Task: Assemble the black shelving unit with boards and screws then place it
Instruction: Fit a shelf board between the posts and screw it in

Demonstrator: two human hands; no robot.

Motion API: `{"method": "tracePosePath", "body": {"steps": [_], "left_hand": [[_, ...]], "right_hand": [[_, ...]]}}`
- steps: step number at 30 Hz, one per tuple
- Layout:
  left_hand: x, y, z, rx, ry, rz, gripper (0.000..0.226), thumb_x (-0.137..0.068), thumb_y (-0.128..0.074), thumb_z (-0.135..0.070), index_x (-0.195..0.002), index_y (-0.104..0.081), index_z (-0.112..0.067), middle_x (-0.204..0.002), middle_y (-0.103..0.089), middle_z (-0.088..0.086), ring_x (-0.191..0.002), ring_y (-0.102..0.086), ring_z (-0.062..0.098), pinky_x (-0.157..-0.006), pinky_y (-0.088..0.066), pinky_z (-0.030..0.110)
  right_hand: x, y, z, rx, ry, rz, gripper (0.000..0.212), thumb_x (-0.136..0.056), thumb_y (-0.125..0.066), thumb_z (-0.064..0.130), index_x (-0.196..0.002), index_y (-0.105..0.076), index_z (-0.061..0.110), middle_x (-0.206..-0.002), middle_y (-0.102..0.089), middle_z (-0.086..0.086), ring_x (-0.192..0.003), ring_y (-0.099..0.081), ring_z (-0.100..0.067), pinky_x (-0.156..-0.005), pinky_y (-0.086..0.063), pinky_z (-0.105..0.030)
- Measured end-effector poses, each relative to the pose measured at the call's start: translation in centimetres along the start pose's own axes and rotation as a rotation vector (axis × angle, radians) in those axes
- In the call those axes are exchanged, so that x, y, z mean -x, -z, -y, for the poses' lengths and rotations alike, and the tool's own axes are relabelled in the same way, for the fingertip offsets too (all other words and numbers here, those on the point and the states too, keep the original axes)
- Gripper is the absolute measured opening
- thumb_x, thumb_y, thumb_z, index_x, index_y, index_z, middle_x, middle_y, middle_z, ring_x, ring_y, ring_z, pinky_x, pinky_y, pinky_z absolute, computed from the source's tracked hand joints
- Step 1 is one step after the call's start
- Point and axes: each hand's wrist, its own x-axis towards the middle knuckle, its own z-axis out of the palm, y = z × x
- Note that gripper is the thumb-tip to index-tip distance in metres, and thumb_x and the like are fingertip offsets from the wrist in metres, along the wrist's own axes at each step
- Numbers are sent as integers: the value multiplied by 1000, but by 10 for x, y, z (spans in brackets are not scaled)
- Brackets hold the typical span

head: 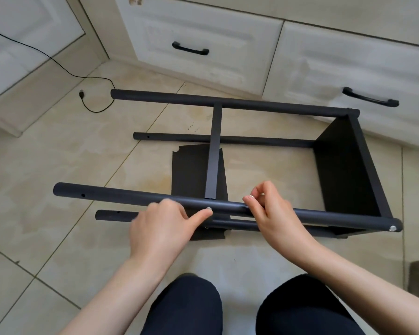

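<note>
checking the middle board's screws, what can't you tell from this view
- Head view: left hand hides the near pole around the screw; seating unclear.
- Small silvery item at right hand fingertips: too small to identify.
- Middle board far-side fixings: too small.

Half-built black shelving unit [344, 165] lay sideways on the tile floor [58, 165], left hand [160, 228] thumbing a screw [209, 209] on the near pole [131, 197], right hand [273, 213] pinching another screw [252, 197]

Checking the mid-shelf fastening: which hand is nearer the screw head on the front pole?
Left. The left hand has its thumb tip touching the screw head; the right hand pinches a small part further right along the front pole.
</note>
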Motion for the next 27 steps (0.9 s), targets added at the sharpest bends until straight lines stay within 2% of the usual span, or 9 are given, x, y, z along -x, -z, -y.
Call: {"method": "tracePosePath", "body": {"steps": [4,6,7,9,11,13,18,23,27], "left_hand": [[-23,23,-6,-173,-396,-171,52,-67,-53,-81,-79,-49,-30,-74,-51,-15,-74,-50,17,-55,-31,28],[-44,29,-2,-189,-603,-6,67,-71,-59,-76,-123,-51,-35,-116,-52,-8,-111,-46,18,-86,-41,33],[-57,32,-1,-220,-677,93,81,-72,-58,-77,-142,-39,-39,-138,-41,-5,-129,-35,20,-104,-34,36],[-80,34,-1,-276,-788,231,95,-72,-50,-84,-153,-14,-51,-163,-6,-9,-150,-1,19,-122,-10,38],[-98,31,-3,-321,-909,299,97,-70,-39,-92,-153,-4,-55,-163,17,-18,-149,25,14,-120,11,37],[-110,27,-7,-382,-1021,292,98,-68,-30,-96,-153,-15,-51,-165,16,-17,-147,33,15,-120,17,39],[-124,19,-18,-383,-1201,290,85,-73,-37,-91,-128,-46,-27,-167,-8,-9,-152,22,13,-124,6,37],[-119,16,-24,-238,-1208,337,70,-70,-51,-83,-109,-54,-24,-159,-31,-8,-152,16,6,-121,7,24],[-96,7,-15,-85,-1197,304,67,-70,-58,-80,-108,-55,-25,-140,-49,-8,-154,5,9,-122,-11,33]], "right_hand": [[0,2,1,7,-12,27,19,-101,-48,39,-88,-44,26,-75,-60,-2,-68,-50,-14,-60,-40,-24],[-1,3,1,6,-17,41,19,-101,-49,40,-89,-45,26,-77,-61,-2,-71,-52,-16,-61,-41,-23],[-2,4,1,8,-17,45,19,-101,-49,40,-89,-46,25,-77,-61,-2,-71,-53,-17,-60,-41,-21],[-2,5,0,7,-10,48,19,-100,-50,39,-89,-46,25,-76,-61,-2,-69,-51,-15,-57,-39,-19],[-3,6,0,3,-2,46,19,-100,-51,38,-89,-46,24,-74,-61,-3,-68,-49,-15,-57,-39,-19],[-3,7,0,25,11,46,19,-100,-50,39,-88,-45,25,-72,-61,-3,-68,-49,-16,-58,-39,-22],[-4,10,2,90,52,54,21,-101,-46,42,-90,-41,25,-68,-60,0,-69,-50,-22,-64,-41,-38],[-6,17,2,111,28,55,20,-100,-44,46,-90,-38,30,-58,-51,2,-56,-43,-20,-54,-35,-36],[0,19,-6,182,9,45,21,-97,-48,51,-90,-36,35,-59,-61,2,-59,-54,-18,-58,-44,-37]]}}
